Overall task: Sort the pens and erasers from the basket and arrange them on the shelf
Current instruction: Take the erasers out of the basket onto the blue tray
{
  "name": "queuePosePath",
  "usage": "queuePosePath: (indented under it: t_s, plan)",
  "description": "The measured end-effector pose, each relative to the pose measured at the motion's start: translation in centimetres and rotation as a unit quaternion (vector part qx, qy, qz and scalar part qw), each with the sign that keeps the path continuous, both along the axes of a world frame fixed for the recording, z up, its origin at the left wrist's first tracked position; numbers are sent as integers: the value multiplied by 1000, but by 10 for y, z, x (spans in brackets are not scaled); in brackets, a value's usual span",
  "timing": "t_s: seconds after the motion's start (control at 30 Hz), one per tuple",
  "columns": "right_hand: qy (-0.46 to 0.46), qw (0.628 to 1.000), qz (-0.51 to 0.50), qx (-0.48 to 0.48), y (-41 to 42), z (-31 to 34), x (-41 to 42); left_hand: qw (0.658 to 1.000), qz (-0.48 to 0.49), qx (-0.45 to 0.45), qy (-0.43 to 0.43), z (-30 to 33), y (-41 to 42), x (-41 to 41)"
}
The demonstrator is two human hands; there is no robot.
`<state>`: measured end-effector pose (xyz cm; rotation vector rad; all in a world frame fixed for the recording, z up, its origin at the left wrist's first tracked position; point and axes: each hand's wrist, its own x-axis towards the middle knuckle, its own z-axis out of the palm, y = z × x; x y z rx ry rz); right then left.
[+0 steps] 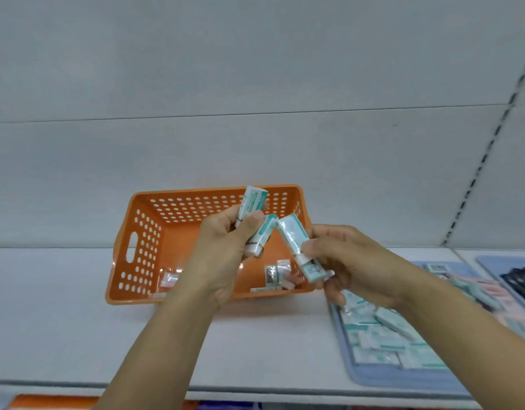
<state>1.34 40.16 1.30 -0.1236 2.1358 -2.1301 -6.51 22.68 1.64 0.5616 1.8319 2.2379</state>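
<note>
Right above the orange basket (pixel 143 250) both hands are busy with wrapped erasers. My read is the next move goes to the blue tray (pixel 373 377), which sits just right of the basket and already has a pile of the same teal-and-white erasers (pixel 382 341) on it. The right hand (pixel 352 264) is the nearer one, hovering over the tray's near-basket corner. It pinches one eraser (pixel 293 241) between thumb and fingertips, long axis tilted, top end leaning toward the basket, bottom end toward the tray. The left hand (pixel 225 247) is over the basket's middle, fingers curled round two more erasers (pixel 252 208), standing roughly upright. A few small wrapped pieces (pixel 277 275) are left on the basket floor, so sorting isn't done. No pens that I can make out in there.
</note>
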Motion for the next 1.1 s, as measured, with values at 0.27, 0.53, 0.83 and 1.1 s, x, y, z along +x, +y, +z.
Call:
queuePosePath:
  t_s: [0.27,0.53,0.83,1.1]
  plan:
    - [-61,987,-138,-48,64,-9,87,995,-92,37,-30,-14,111,76]
    - [-55,926,-352,121,141,-42,142,984,-96,51,-143,-44,161,113]
    - [2,844,-324,427,172,-79,150,986,-60,1,-157,-70,164,120]
    - [40,870,-394,295,170,-81,152,985,-44,28,-165,-69,154,108]
